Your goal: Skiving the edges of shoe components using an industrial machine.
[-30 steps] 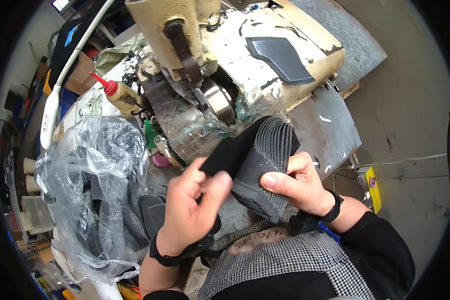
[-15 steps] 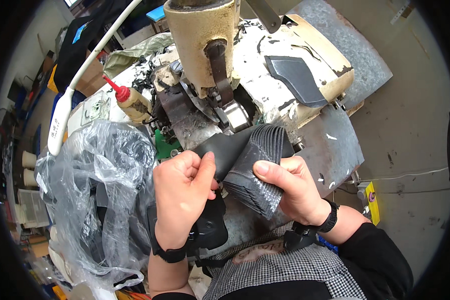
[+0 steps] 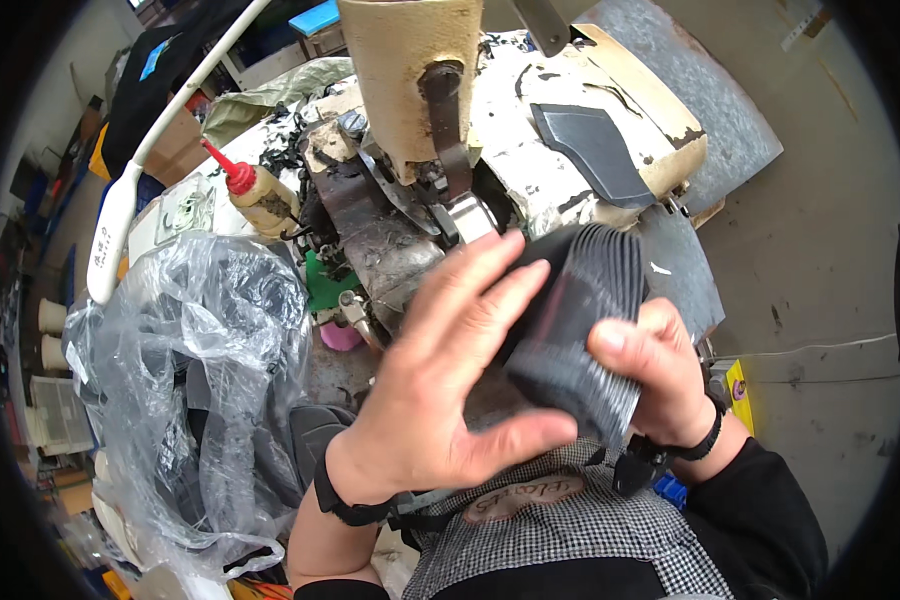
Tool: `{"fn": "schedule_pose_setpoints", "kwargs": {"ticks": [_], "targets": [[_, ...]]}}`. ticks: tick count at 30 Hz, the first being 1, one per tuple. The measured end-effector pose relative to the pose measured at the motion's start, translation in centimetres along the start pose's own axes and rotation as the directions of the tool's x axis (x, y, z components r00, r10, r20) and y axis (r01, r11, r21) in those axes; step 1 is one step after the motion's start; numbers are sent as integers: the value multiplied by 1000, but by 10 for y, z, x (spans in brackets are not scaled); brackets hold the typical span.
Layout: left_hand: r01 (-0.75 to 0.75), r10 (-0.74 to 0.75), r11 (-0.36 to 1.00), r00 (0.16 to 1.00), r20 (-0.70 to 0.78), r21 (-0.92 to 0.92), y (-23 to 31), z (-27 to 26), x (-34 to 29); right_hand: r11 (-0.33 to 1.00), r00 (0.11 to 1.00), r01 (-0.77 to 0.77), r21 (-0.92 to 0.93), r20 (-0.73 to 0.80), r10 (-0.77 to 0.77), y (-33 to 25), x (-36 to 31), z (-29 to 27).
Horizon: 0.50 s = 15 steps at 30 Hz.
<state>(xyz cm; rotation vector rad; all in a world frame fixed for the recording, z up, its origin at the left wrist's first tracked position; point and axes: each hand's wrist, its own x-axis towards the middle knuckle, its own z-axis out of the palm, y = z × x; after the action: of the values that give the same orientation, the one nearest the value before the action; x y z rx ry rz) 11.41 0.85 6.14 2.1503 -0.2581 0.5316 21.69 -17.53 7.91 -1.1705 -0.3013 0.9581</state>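
Observation:
A thick stack of black leather-like pieces (image 3: 580, 310) is in my right hand (image 3: 665, 370), thumb on the near face and the fingers hidden behind. The layered edges fan out at its top and right side. My left hand (image 3: 425, 385) is open at the stack's left side, fingers stretched toward the machine and thumb apart. Motion blurs it a little, and whether its fingertips touch the stack I cannot tell. Just beyond stands a cream machine head (image 3: 410, 90) with a shiny metal roller (image 3: 470, 218) at its foot.
A shaped black piece (image 3: 595, 150) lies on the machine's cream cover. Leftward are a clear plastic bag (image 3: 235, 330) with dark pieces inside, a red-tipped bottle (image 3: 260, 195) and a white lamp (image 3: 115, 235). Dark scraps (image 3: 280, 150) litter the far left worktop.
My left hand has opened from a pinch on a black piece's end and moved right and up. My right hand has carried the stack to the right, away from the roller.

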Motion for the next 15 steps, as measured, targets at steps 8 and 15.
{"fn": "schedule_pose_setpoints", "kwargs": {"ticks": [8,15], "targets": [[547,-675,699,718,-171,-461,-7,19,-26,988,988,-152,26,-5,152,16,15,5],[680,-787,604,592,-175,-414,-10,6,-18,977,977,-213,21,-29,213,16,27,22]]}}
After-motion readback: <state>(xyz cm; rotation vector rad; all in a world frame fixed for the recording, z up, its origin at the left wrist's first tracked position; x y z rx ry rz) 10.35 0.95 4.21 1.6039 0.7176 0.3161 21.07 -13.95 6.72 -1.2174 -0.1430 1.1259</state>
